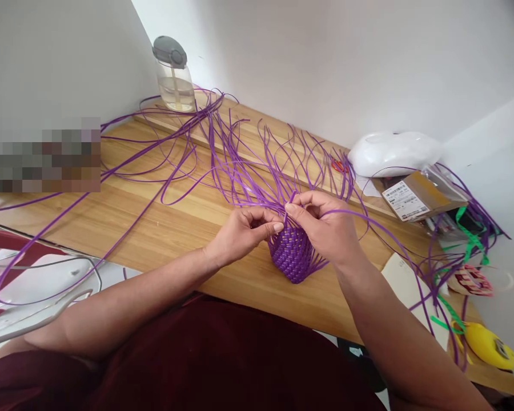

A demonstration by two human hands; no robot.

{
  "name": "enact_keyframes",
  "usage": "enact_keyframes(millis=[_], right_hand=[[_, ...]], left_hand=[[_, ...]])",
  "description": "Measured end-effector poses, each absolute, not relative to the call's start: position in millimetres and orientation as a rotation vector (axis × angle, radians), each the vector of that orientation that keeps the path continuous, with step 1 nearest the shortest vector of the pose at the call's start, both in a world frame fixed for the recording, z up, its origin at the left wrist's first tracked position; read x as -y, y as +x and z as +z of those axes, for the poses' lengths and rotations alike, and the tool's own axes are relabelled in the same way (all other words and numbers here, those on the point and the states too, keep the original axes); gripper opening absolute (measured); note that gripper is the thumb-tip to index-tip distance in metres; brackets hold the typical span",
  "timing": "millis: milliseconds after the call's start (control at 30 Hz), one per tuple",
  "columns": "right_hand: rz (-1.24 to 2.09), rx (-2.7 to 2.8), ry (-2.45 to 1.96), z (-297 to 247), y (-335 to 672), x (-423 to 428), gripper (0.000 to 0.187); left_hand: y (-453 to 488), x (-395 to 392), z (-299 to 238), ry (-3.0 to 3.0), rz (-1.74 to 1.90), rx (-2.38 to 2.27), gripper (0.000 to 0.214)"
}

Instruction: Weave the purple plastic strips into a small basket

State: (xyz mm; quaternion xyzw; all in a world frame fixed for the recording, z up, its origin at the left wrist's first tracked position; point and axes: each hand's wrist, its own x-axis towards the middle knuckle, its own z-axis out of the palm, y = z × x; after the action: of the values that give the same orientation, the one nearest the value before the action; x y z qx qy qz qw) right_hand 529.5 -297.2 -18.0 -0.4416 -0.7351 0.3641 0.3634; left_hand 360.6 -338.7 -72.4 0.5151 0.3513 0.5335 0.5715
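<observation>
A small purple woven basket (292, 258) rests near the front of the wooden table, its closed weave toward me. Long loose purple strips (240, 171) fan out from its upper edge across the table. My left hand (249, 229) pinches a strip at the basket's upper left edge between thumb and forefinger. At the same edge, just to the right, my right hand (325, 220) is closed on a purple strip, with thumb and forefinger pressed together. One long strip runs from beside the right hand off to the right. The curled fingers partly hide the basket's top edge.
A jar with a grey lid (173, 85) stands at the back left. Toward the right are a white rounded object (394, 153), a labelled cardboard box (424, 197), more purple strips, green ribbon (469, 240) and a yellow object (490, 345). Red-handled scissors (339, 165) lie behind the basket.
</observation>
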Motion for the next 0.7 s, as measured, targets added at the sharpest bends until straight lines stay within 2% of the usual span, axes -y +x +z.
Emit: enact_keyframes(millis=[300, 500, 700], right_hand=[[0.803, 2.331, -1.147, 3.7, 537.7, 306.3, 0.015], [0.581, 2.502, -1.033, 2.6, 540.5, 306.9, 0.01], [0.434, 2.563, -0.998, 1.7, 537.8, 308.4, 0.012]], left_hand=[[359.4, 344.9, -74.3, 1.109, 1.321, -0.772, 0.035], [360.1, 347.0, -76.3, 1.224, 1.363, -0.77, 0.028], [360.5, 347.0, -81.8, 1.364, 1.419, -0.839, 0.018]])
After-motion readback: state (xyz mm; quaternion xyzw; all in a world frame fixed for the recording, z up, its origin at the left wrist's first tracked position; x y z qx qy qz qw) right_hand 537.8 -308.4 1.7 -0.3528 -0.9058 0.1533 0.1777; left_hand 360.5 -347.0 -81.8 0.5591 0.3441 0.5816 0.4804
